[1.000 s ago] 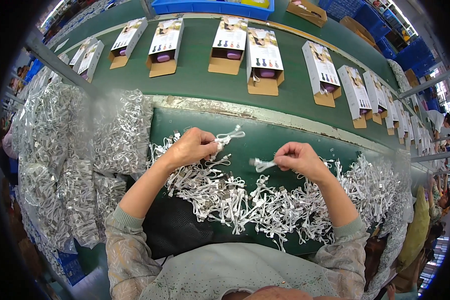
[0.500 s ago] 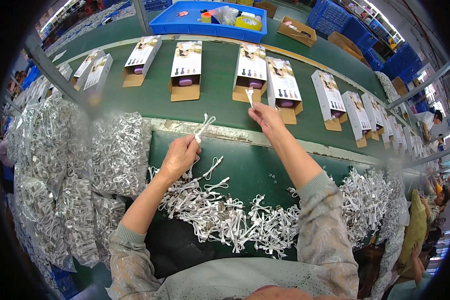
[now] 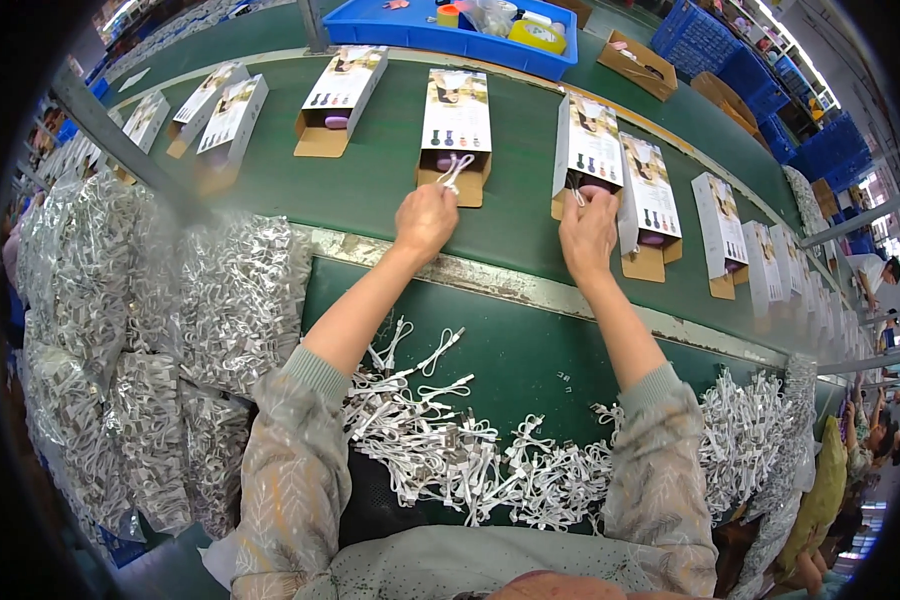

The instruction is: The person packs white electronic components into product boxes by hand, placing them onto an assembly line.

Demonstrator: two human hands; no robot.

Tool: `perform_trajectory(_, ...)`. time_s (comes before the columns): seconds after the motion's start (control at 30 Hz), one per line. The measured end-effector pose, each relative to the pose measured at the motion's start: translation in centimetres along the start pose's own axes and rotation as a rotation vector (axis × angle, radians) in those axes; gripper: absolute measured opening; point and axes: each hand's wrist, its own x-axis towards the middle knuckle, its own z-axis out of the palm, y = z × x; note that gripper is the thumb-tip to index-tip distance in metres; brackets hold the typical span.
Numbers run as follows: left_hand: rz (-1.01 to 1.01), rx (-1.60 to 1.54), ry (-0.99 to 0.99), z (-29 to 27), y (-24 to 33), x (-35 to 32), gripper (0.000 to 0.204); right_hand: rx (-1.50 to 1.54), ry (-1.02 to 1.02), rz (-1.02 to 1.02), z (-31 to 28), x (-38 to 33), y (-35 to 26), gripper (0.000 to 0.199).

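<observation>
My left hand (image 3: 427,217) pinches a short white charging cable (image 3: 456,173) at the open end of a white box (image 3: 456,112), over its brown flap. Something purple shows inside that box. Farther right, my right hand (image 3: 588,234) is closed at the mouth of another white box (image 3: 589,137), fingers on a second white cable (image 3: 577,190) that is partly in the opening beside a purple item (image 3: 597,189). A heap of loose white cables (image 3: 470,455) lies on the green table in front of me.
More printed boxes (image 3: 644,185) stand along the green belt (image 3: 530,170), left and right. Clear bags packed with cables (image 3: 245,290) are piled at left. Behind the belt sit a blue tray (image 3: 450,40) and a cardboard box (image 3: 637,68). A metal edge (image 3: 510,285) separates belt and table.
Both hands have moved to box openings: the left forward and right with its cable, the right slightly right with its cable now partly inside. The boxes have shifted, mostly to the right.
</observation>
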Motion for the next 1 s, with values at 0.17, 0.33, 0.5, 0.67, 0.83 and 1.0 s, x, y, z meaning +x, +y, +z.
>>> perform_trajectory(0.17,-0.018,-0.022,-0.001,3.1,0.3,2.5,0.038,0.551,-0.769,-0.158,-6.3,-7.4,-8.2,0.021)
perform_trajectory(0.33,0.114,-0.041,-0.205,-1.4,3.6,-1.1,0.036,0.476,-1.037,-0.754,-9.6,-12.5,-10.3,0.054)
perform_trajectory(0.5,0.361,0.225,-0.28,-8.9,-1.7,-10.4,0.036,0.354,-0.926,-0.475,-9.3,-13.9,-8.6,0.027)
perform_trajectory(0.67,0.198,0.473,-0.374,-13.7,-9.5,-17.1,0.038,0.438,-1.08,0.101,-6.8,-15.4,-12.2,0.021)
perform_trajectory(0.83,0.071,-0.124,-0.464,-16.0,-13.7,-19.0,0.023,0.44,-0.878,0.071,-7.5,-17.6,-17.0,0.019)
perform_trajectory(1.0,-0.142,-0.475,-0.411,-18.9,-12.7,-18.3,0.023,0.762,-1.131,0.599,-8.9,-16.8,-19.5,0.027)
